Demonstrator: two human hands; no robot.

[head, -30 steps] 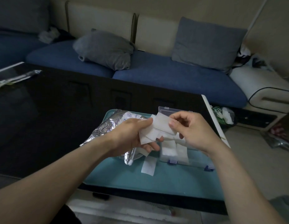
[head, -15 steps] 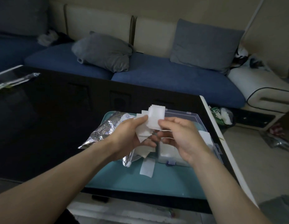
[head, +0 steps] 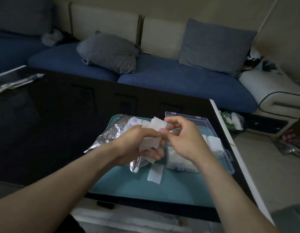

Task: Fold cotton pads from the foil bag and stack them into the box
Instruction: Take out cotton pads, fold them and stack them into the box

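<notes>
We are holding a white cotton pad (head: 157, 125) up over the teal tray (head: 171, 187), between both hands. Our left hand (head: 139, 145) is curling its fingers (head: 156, 154) round the pad's lower part, and our right hand (head: 184, 140) is pinching its top edge. The foil bag (head: 112, 133) is lying on the tray just behind the left hand. The clear box (head: 213, 142) is sitting open on the tray's right side with folded pads (head: 214, 143) inside. A loose pad (head: 155, 173) is lying on the tray by the box, on the dark tabletop (head: 45, 123).
</notes>
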